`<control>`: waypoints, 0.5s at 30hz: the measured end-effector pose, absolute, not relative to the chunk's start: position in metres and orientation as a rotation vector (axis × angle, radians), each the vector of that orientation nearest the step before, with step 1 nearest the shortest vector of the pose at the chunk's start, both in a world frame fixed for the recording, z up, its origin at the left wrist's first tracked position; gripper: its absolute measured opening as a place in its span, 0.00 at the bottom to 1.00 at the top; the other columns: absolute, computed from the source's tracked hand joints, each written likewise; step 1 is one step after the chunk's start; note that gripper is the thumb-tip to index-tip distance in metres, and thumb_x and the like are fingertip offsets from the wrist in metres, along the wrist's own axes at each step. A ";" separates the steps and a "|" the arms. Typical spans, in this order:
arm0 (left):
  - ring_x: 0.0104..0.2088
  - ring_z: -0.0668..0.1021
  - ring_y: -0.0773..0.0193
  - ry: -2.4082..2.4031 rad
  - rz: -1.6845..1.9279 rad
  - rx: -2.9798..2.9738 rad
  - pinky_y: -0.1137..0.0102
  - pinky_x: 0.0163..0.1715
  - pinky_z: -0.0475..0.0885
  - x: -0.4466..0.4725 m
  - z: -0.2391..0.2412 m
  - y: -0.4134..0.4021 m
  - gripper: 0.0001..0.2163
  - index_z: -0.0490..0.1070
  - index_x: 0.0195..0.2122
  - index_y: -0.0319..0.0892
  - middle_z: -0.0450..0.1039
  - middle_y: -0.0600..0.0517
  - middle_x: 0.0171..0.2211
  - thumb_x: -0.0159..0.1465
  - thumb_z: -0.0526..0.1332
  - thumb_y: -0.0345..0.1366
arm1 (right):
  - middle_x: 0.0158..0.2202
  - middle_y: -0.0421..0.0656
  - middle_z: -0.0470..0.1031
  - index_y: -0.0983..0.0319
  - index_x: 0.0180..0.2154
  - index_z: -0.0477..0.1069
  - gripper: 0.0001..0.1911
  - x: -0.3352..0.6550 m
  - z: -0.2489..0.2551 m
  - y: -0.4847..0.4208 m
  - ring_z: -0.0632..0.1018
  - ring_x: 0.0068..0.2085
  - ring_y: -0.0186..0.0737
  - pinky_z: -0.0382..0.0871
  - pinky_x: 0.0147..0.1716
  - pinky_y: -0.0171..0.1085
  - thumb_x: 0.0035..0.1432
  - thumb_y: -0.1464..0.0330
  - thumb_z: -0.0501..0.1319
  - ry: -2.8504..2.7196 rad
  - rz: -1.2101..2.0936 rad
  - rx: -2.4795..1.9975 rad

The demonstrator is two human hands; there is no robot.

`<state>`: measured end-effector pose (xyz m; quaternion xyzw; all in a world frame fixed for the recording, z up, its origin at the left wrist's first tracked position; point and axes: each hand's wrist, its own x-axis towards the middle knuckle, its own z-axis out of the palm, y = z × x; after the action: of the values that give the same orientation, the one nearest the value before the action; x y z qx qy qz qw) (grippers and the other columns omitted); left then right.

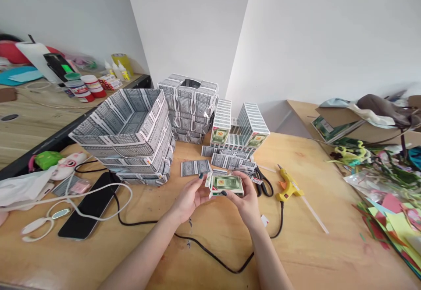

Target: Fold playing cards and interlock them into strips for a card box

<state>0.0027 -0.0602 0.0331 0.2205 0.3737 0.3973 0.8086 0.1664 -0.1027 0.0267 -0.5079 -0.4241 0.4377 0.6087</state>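
Note:
Both my hands hold a small green and white card box just above the wooden table. My left hand pinches its left end, where a flap stands open. My right hand grips the right end from below and behind. Loose patterned playing cards lie flat just beyond the box. Further back stand upright stacks of card boxes and a pile of trays folded from cards.
A yellow glue gun lies to the right, its black cable looping under my arms. Black scissors lie beside it. A dark phone and white cords sit at left. Coloured paper scraps crowd the right edge.

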 end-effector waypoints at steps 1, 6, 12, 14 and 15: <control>0.32 0.77 0.63 0.796 0.827 0.425 0.65 0.34 0.74 0.004 0.033 -0.061 0.09 0.69 0.39 0.36 0.74 0.46 0.35 0.58 0.58 0.33 | 0.44 0.44 0.69 0.57 0.45 0.63 0.28 0.165 0.028 -0.104 0.72 0.43 0.44 0.67 0.42 0.41 0.40 0.69 0.68 -1.023 0.985 -1.169; 0.35 0.77 0.62 0.704 0.761 0.253 0.64 0.39 0.73 0.004 0.034 -0.060 0.08 0.69 0.39 0.36 0.74 0.45 0.37 0.59 0.56 0.30 | 0.50 0.48 0.65 0.58 0.50 0.60 0.29 0.161 0.034 -0.106 0.68 0.50 0.47 0.63 0.50 0.46 0.45 0.67 0.66 -1.114 0.970 -1.068; 0.32 0.77 0.64 0.589 0.722 0.113 0.65 0.39 0.72 0.002 0.037 -0.057 0.08 0.69 0.38 0.36 0.74 0.47 0.35 0.61 0.54 0.32 | 0.51 0.49 0.65 0.58 0.53 0.59 0.29 0.157 0.059 -0.102 0.68 0.51 0.48 0.63 0.50 0.47 0.48 0.66 0.64 -1.278 0.875 -1.117; 0.32 0.76 0.64 0.602 0.729 0.116 0.67 0.36 0.73 0.003 0.037 -0.057 0.09 0.69 0.38 0.35 0.74 0.46 0.35 0.62 0.52 0.34 | 0.50 0.48 0.66 0.58 0.51 0.62 0.27 0.155 0.076 -0.100 0.69 0.49 0.48 0.66 0.47 0.45 0.47 0.67 0.64 -1.447 0.816 -1.191; 0.32 0.76 0.64 0.618 0.735 0.134 0.69 0.34 0.73 0.003 0.037 -0.056 0.10 0.70 0.37 0.35 0.74 0.46 0.35 0.62 0.51 0.34 | 0.50 0.48 0.66 0.57 0.50 0.63 0.27 0.153 0.085 -0.099 0.69 0.48 0.47 0.67 0.45 0.44 0.46 0.67 0.64 -1.534 0.784 -1.218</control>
<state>0.0031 -0.0563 0.0370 0.0644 0.2969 0.3532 0.8848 0.1531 -0.0988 0.0848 -0.5023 -0.6322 0.3234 0.4933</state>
